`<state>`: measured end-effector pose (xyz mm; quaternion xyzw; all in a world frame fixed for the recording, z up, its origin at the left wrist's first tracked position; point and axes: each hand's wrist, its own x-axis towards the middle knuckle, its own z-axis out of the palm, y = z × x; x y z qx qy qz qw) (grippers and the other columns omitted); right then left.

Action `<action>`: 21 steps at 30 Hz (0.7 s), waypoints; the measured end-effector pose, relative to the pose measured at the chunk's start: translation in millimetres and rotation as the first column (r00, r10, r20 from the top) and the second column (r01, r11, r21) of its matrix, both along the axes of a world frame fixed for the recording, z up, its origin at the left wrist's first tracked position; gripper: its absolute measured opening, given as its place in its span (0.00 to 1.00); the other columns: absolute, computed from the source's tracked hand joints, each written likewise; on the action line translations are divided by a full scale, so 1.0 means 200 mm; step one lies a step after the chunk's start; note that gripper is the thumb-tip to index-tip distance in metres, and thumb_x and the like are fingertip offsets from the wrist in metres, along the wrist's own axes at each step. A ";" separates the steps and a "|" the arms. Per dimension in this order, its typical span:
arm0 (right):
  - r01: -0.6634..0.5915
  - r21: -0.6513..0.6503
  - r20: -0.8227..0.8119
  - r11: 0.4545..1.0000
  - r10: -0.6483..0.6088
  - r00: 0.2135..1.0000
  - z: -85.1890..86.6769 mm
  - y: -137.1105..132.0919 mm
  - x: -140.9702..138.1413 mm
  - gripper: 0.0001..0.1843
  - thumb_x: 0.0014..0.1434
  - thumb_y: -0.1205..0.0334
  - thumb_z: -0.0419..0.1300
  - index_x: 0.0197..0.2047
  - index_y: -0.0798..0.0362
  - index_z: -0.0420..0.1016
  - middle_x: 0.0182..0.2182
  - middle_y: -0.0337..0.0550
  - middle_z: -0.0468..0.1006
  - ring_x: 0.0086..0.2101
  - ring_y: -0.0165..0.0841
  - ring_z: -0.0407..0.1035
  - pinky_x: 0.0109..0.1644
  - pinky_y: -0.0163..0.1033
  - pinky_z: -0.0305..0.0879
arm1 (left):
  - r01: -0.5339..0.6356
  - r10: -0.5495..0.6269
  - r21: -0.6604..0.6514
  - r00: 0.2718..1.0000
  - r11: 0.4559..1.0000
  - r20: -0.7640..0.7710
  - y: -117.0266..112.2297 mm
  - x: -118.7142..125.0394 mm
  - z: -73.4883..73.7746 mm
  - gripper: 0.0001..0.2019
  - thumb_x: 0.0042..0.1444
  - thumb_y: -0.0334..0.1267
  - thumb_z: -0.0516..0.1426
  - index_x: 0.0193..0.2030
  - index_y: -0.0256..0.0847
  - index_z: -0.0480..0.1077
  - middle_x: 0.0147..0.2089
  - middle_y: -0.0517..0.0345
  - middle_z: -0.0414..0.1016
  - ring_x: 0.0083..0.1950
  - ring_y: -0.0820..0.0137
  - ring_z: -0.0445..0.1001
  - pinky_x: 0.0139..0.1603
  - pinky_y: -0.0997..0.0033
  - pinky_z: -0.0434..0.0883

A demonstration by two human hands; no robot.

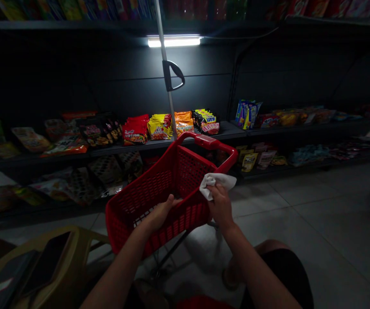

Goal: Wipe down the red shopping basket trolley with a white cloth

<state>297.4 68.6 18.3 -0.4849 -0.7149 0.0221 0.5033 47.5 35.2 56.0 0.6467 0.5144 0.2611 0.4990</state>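
Note:
A red plastic shopping basket [159,189] sits tilted in front of me, with its long pull handle [172,77] rising toward the shelf light. My left hand [160,213] grips the basket's near rim, fingers curled over the edge. My right hand [220,204] presses a crumpled white cloth [218,182] against the basket's right rim. The basket's inside shows its mesh walls and looks bare.
Dark store shelves [236,131] run across the back, stocked with snack and noodle packets [159,126] under a strip light [173,41]. A yellowish stool with a phone [46,264] on it stands at lower left. Grey tiled floor [300,206] stretches to the right.

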 end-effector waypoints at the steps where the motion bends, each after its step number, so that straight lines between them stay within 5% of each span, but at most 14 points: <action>1: -0.031 -0.012 0.021 0.999 0.032 0.999 -0.03 -0.05 -0.08 0.16 0.63 0.66 0.58 0.52 0.46 0.77 0.53 0.47 0.74 0.52 0.43 0.66 0.60 0.49 0.63 | 0.015 -0.013 -0.029 0.998 0.999 0.064 0.01 0.01 -0.01 0.46 0.60 0.71 0.32 0.59 0.38 0.73 0.59 0.48 0.77 0.64 0.55 0.70 0.68 0.54 0.62; 6: -0.345 -0.093 0.201 0.934 0.357 0.912 -0.21 -0.39 -0.54 0.09 0.62 0.65 0.61 0.46 0.48 0.77 0.44 0.44 0.77 0.41 0.38 0.68 0.46 0.41 0.67 | -0.004 0.089 -0.269 0.949 0.963 0.303 0.10 0.02 -0.07 0.51 0.57 0.73 0.30 0.70 0.36 0.60 0.60 0.42 0.75 0.59 0.56 0.75 0.65 0.54 0.65; 10: -0.542 -0.104 0.303 0.834 0.546 0.781 -0.24 -0.48 -0.64 0.11 0.62 0.67 0.61 0.48 0.49 0.75 0.43 0.42 0.77 0.42 0.37 0.67 0.45 0.39 0.67 | -0.031 0.160 -0.388 0.939 0.921 0.304 0.12 0.00 -0.06 0.53 0.56 0.74 0.26 0.74 0.35 0.50 0.60 0.39 0.75 0.56 0.57 0.78 0.63 0.55 0.66; 12: -0.516 -0.100 0.295 0.850 0.521 0.801 -0.21 -0.41 -0.55 0.12 0.62 0.69 0.60 0.49 0.49 0.75 0.46 0.43 0.77 0.44 0.37 0.67 0.48 0.40 0.68 | -0.021 0.156 -0.390 0.936 0.920 0.316 0.09 -0.04 -0.04 0.52 0.57 0.73 0.28 0.73 0.35 0.53 0.60 0.40 0.75 0.58 0.57 0.76 0.65 0.55 0.64; 17: -0.199 -0.069 0.179 0.978 0.208 0.961 -0.08 -0.17 -0.24 0.18 0.62 0.73 0.56 0.53 0.49 0.75 0.53 0.47 0.75 0.49 0.41 0.66 0.57 0.46 0.64 | -0.031 0.124 -0.356 0.963 0.934 0.241 -0.07 -0.24 -0.03 0.45 0.59 0.72 0.37 0.59 0.36 0.74 0.55 0.47 0.80 0.60 0.55 0.74 0.67 0.57 0.61; 21: -0.182 -0.088 0.209 0.979 0.196 0.958 -0.05 -0.21 -0.33 0.14 0.64 0.70 0.57 0.51 0.49 0.75 0.52 0.47 0.75 0.47 0.42 0.66 0.54 0.46 0.64 | -0.082 0.155 -0.312 0.963 0.947 0.218 -0.14 -0.34 -0.07 0.40 0.62 0.69 0.41 0.54 0.37 0.78 0.50 0.51 0.83 0.56 0.56 0.76 0.65 0.58 0.63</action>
